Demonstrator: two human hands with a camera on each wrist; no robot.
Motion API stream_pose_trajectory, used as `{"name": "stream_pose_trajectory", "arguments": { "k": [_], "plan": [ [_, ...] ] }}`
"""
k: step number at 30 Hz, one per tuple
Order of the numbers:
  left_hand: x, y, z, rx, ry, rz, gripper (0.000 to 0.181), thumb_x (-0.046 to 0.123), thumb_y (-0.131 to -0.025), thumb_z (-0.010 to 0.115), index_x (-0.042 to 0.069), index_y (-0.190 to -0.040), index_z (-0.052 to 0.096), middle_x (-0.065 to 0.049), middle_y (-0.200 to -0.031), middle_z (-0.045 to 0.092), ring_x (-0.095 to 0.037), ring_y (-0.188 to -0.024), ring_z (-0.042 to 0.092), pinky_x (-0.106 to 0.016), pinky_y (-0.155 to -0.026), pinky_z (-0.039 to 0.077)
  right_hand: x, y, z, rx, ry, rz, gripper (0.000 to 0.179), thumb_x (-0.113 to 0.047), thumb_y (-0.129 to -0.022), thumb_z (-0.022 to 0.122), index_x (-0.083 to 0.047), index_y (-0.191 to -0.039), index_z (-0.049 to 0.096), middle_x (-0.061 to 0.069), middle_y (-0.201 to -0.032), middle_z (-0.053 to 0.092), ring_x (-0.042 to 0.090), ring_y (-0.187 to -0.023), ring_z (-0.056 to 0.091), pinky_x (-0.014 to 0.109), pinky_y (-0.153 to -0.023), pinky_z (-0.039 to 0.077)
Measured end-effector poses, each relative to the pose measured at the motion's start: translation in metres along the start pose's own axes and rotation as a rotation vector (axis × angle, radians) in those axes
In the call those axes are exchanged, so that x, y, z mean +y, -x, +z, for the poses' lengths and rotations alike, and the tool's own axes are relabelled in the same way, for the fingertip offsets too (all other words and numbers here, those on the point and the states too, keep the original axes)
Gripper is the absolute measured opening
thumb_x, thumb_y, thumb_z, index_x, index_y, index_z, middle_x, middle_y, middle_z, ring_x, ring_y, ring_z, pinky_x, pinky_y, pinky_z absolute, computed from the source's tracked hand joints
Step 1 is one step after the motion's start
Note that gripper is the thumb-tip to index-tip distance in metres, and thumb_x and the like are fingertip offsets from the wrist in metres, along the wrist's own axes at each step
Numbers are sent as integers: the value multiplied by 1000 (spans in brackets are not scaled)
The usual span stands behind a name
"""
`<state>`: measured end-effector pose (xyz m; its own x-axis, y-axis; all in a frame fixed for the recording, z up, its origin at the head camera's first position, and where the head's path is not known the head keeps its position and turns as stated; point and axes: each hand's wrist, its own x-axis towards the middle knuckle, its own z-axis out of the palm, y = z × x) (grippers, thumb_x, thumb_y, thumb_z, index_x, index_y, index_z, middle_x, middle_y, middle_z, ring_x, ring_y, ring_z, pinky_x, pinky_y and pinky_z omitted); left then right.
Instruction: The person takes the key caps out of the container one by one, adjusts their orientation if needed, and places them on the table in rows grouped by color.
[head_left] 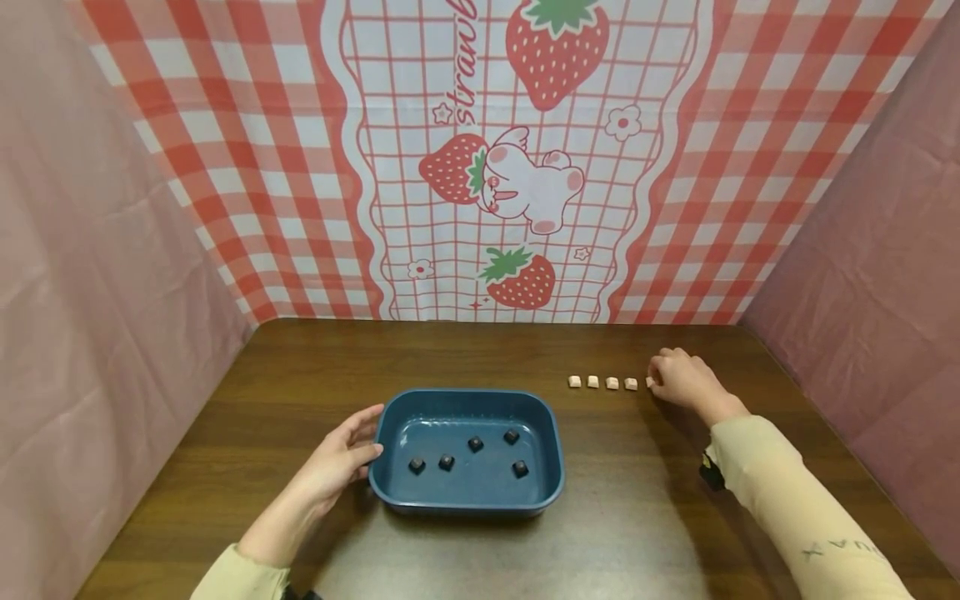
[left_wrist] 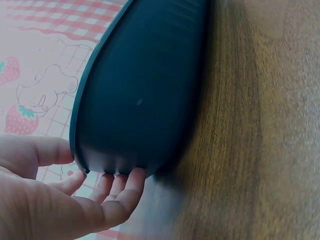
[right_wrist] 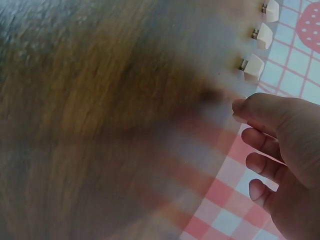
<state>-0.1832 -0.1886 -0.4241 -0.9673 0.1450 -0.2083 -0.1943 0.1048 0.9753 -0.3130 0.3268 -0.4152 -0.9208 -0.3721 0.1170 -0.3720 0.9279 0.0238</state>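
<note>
My left hand (head_left: 337, 458) holds the left end of a blue rectangular basin (head_left: 465, 508), thumb at the rim and the other fingers against its outer wall, as the left wrist view shows. Several black keycaps (head_left: 476, 445) lie scattered on the basin's floor. At the back right, my right hand (head_left: 686, 382) pinches a cream keycap (head_left: 650, 382) between thumb and index finger, close over the table; the fingertips partly hide it. To its left, more cream keycaps (head_left: 612, 383) stand in a spaced row, also visible in the right wrist view.
The brown wooden table (head_left: 622, 517) ends at a strawberry-print checked cloth (head_left: 480, 250) behind. Pink cloth hangs at the left (head_left: 112, 275) and right sides. The basin's raised walls stand between the left hand and the black keycaps.
</note>
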Motion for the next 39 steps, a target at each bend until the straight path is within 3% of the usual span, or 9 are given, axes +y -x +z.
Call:
{"name": "stream_pose_trajectory", "arguments": {
  "k": [12,19,39],
  "plan": [
    [-1,-2,1,6,13,6,58,-5,-90,49,7,-144,34,-25,-134,43,-27,-103,54,-31,-71,49,-1,-2,7,-16,-11,-2,10,-11,-77,67,-9,-71,59,4,-73,51,22,-68,48,39,-54,40],
    [-1,-2,1,10,12,6,57,-5,-90,49,8,-144,34,-25,-134,44,-26,-102,54,-31,-71,49,0,-3,6,-32,-25,19,9,-15,-79,68,-8,-77,62,4,-75,53,22,-69,49,40,-56,41],
    [0,0,0,11,6,4,57,-3,-91,49,8,-144,34,-25,-135,43,-28,-105,54,-33,-73,48,-10,9,-27,5,-45,35,18,-21,-75,75,-9,-83,65,8,-86,60,30,-82,56,49,-63,44]
  ]
}}
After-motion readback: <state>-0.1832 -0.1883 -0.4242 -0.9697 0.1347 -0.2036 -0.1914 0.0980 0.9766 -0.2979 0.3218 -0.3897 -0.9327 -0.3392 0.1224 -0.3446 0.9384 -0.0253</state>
